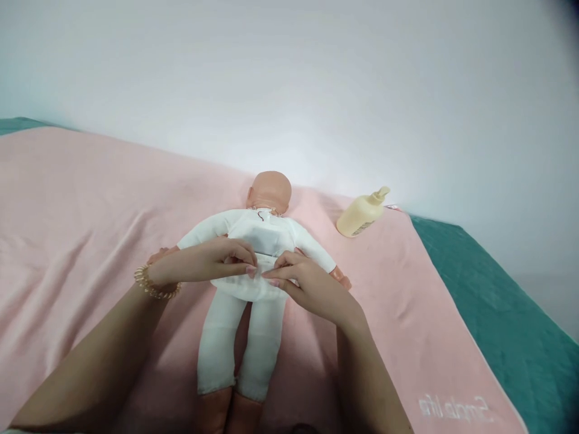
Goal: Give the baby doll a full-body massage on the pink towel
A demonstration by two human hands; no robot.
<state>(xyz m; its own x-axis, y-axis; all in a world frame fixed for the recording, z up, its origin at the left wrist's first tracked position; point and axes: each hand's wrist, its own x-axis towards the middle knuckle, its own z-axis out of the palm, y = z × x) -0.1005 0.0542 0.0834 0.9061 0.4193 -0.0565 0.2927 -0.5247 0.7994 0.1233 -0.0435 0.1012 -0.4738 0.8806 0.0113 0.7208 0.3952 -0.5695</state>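
Note:
A baby doll [270, 188] with a white cloth body lies face down, its head toward the wall and its legs toward me. Around its hips is a white diaper [244, 289], and a grey rectangular panel [262, 240] shows on its back above that. My left hand [224, 259] is closed in a pinch on the diaper's upper part, near the middle. Just to the right, my right hand [305, 280] pinches the same white material with its thumb and fingertips. A small gap separates the two hands.
A pale yellow pump bottle [362, 214] stands tilted in view to the right of the doll's head. Under everything is a pink blanket [113, 199] over a green quilted cover [488, 289], with a white wall [289, 78] behind.

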